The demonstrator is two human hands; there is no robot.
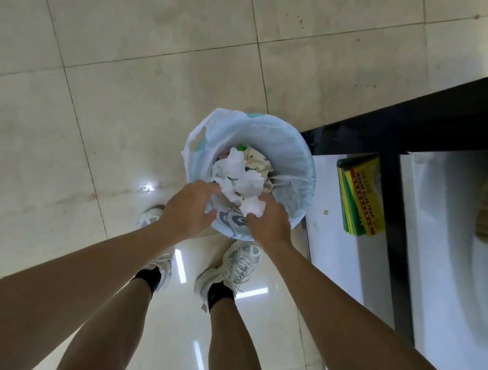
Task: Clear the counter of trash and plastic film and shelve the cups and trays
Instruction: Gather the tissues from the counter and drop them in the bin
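A: Starting at our left, we have the beige tiled floor [98,49], then our left hand [189,208] over the near rim of the round bin lined with a pale blue plastic bag [299,168]. Its fingers look spread and slack, gripping nothing we can make out.

B: And beside it, the crumpled white paper trash [240,181] sits piled in the bin's mouth, touching both hands. Our right hand [268,224] has its fingers curled against the nearest white wad; whether it pinches it or only presses it down, we cannot tell.

A: So we judge the step in hand to be dumping the counter's trash, nearly finished.

B: Further right, a green and yellow mouse glue trap box [360,197] lies on a white surface beside the dark counter frame [438,119]. The cups and trays are out of view.

A: Next, we'd say, calls for letting the paper go, pulling both hands clear without dragging the loose liner, then turning back to the counter for film and cups.
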